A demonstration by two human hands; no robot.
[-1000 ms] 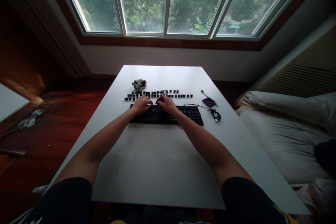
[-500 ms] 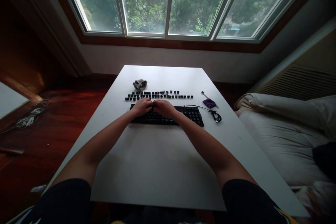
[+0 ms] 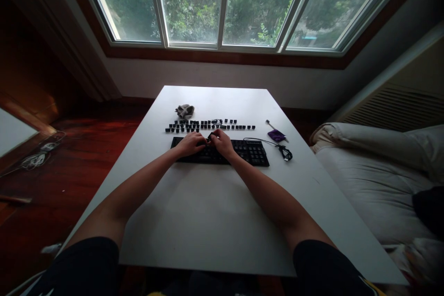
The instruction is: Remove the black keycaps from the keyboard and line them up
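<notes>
A black keyboard [image 3: 255, 150] lies across the white table, with both hands over its left and middle part. My left hand [image 3: 189, 144] rests low on the keys, its fingers curled together; what they hold, if anything, is hidden. Close beside it, my right hand [image 3: 222, 143] is raised slightly, thumb and fingers pinched around a small dark piece that looks like a keycap [image 3: 210, 136]. Behind the keyboard, several loose black keycaps [image 3: 239, 127] stand in uneven rows.
A crumpled grey cloth [image 3: 185, 111] lies beyond the keycaps. To the right are a purple cloth-like item [image 3: 276, 135], a thin stick [image 3: 269, 124] and a coiled black cable [image 3: 285, 153]. The white table [image 3: 208, 212] reaches toward a window; a bed [image 3: 367, 180] stands at right.
My right hand has shifted right and lifted a little, away from the left hand. A small dark piece now shows at its fingertips. My left hand has moved slightly.
</notes>
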